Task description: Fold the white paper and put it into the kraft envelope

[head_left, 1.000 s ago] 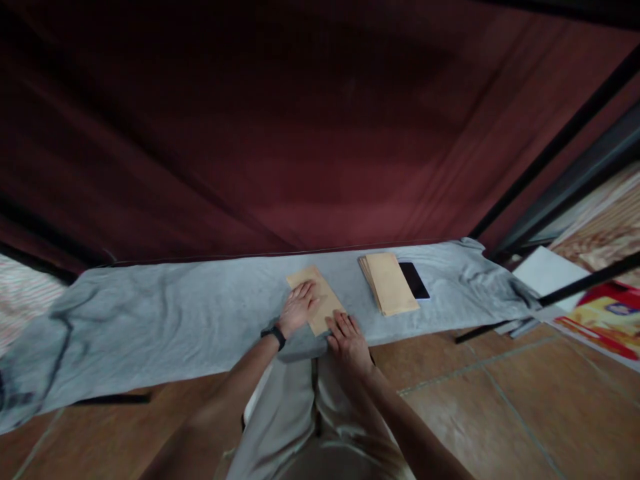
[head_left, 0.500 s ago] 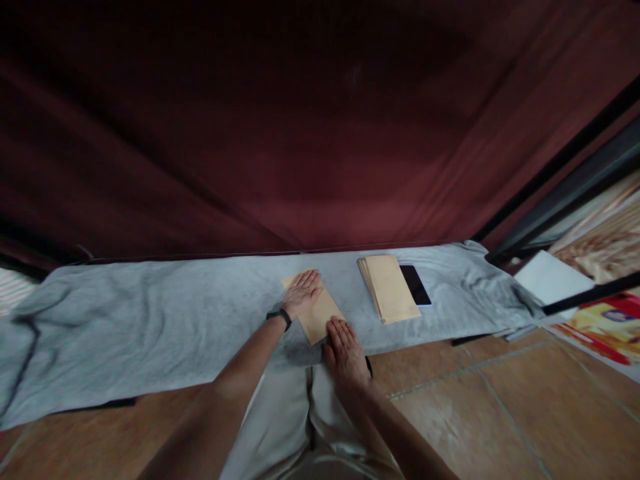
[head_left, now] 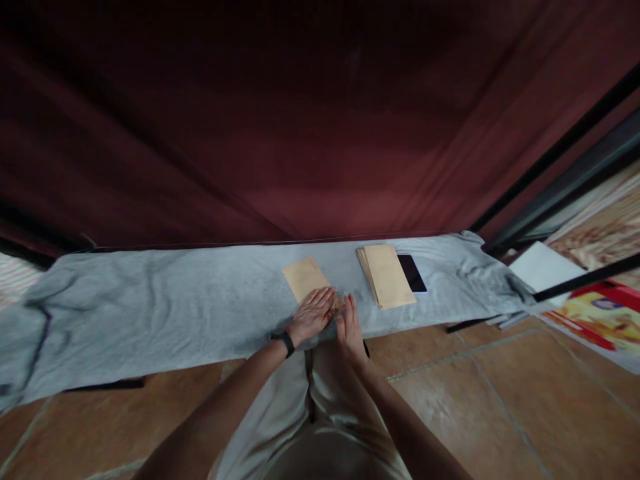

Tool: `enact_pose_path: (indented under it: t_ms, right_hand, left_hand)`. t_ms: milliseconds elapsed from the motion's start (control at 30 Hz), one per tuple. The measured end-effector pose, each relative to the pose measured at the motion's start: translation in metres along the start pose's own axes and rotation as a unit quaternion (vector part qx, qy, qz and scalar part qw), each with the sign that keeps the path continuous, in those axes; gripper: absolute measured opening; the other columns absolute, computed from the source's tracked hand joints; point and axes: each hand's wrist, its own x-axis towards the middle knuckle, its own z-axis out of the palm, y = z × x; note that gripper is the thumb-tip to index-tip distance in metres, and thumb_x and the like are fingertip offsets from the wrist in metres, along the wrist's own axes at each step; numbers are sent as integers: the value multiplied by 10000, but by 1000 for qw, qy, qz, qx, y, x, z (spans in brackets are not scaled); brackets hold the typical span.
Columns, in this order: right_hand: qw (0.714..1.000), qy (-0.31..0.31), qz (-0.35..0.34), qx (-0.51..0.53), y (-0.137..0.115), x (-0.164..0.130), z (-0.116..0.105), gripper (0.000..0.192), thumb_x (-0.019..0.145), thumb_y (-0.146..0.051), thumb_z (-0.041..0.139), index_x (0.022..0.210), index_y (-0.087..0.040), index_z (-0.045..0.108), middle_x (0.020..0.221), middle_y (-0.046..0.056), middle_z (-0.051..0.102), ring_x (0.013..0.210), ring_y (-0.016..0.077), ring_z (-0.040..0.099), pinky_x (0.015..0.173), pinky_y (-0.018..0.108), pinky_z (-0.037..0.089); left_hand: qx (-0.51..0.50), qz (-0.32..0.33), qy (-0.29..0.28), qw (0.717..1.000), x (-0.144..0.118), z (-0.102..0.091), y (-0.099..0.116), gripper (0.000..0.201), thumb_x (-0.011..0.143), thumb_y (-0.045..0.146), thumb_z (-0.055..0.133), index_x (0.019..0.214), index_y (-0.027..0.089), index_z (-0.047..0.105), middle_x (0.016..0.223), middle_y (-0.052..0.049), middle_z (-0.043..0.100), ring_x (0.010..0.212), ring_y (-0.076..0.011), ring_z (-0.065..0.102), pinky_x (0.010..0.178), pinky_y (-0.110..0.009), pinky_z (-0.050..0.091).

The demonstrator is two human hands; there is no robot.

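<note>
A single tan paper envelope [head_left: 306, 276] lies slantwise on the grey cloth in front of me. My left hand [head_left: 315, 312] rests flat over its near end, fingers stretched out, and hides that part. My right hand [head_left: 351, 331] stands on edge at the envelope's near right corner, with its fingers straight and the thumb apart; whether it touches the paper I cannot tell. To the right is a slightly fanned stack of similar tan envelopes [head_left: 389, 277]. A dark-screened phone [head_left: 412, 273] lies partly under that stack.
The grey cloth [head_left: 200, 293] covers a long, narrow surface against a dark red curtain [head_left: 310, 167]. Black metal bars [head_left: 590, 277] cross at the right, near a white flat item [head_left: 547, 270] and a red and yellow printed package [head_left: 603, 313]. Brown floor tiles [head_left: 450, 393] lie below.
My left hand has slid from the envelope's far end down to its near end. My right hand has turned from lying flat on the envelope onto its edge beside the corner.
</note>
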Motion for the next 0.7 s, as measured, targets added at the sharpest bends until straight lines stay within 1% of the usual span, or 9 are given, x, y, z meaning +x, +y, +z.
enact_pose_path:
  t_ms: [100,167,267,367,467,533,567,633,700]
  right_hand:
    - [1000,-5,-7,4,7,1,3,570,1038,-278,261,1582,-120,200,1625,193,270,1511,268,278,1150,522,407]
    - [1000,0,4,-2,10,2,5,567,1028,-263,271,1578,-130,228,1612,185,298,1500,267,301,1145,515,410]
    - [1000,5,24,-16,10,8,8,564,988,-213,325,1547,-136,320,1568,183,372,1441,268,397,1118,489,438]
    - [999,5,31,-43,6,21,5,544,928,-147,391,1468,-116,450,1460,184,496,1325,263,508,1080,442,464]
    - [995,-10,52,-86,0,36,-2,453,893,-122,442,1315,-129,606,1220,157,643,1145,257,598,1023,401,481]
    - [991,-31,81,-103,-2,46,-5,368,875,-124,481,1183,-148,681,1102,144,673,1073,258,613,996,386,480]
    - [990,-37,105,-90,-3,51,-6,327,858,-124,509,1121,-155,703,1075,141,677,1066,260,611,994,385,475]
    - [986,-39,162,-23,-4,58,-7,246,813,-118,562,995,-162,721,1034,135,683,1074,267,607,998,385,463]
    - [976,-32,206,59,-3,64,-7,161,764,-107,593,858,-170,708,957,113,689,1042,260,616,983,376,468]
  left_hand:
    - [-4,11,-12,1000,-15,2,20,567,1034,389,332,1566,192,335,1605,-82,376,1521,-208,253,1250,-422,174]
    - [-3,16,-19,1000,-23,3,31,576,1034,395,332,1570,183,321,1619,-84,346,1525,-217,240,1248,-426,178]
    - [1,16,-20,1000,-32,4,42,595,1032,410,340,1564,146,320,1618,-110,339,1522,-229,249,1243,-432,196]
    - [1,14,-1,1000,-38,7,48,579,1023,387,369,1547,141,350,1584,-129,402,1504,-230,298,1238,-444,221]
    - [-22,2,33,999,-45,9,50,520,1018,336,384,1501,150,424,1545,-134,462,1481,-230,349,1235,-458,249]
    - [-63,-19,61,996,-50,10,51,492,1016,310,383,1479,158,452,1531,-130,482,1467,-227,374,1230,-462,273]
    - [-93,-35,78,992,-53,11,51,488,1014,299,382,1479,166,450,1532,-124,483,1464,-222,378,1226,-459,288]
    - [-169,-86,130,973,-58,12,49,491,1007,273,384,1487,185,432,1546,-111,465,1465,-212,375,1219,-447,309]
    - [-254,-161,201,932,-62,13,48,501,982,249,424,1480,197,436,1562,-109,441,1472,-218,362,1222,-437,300]
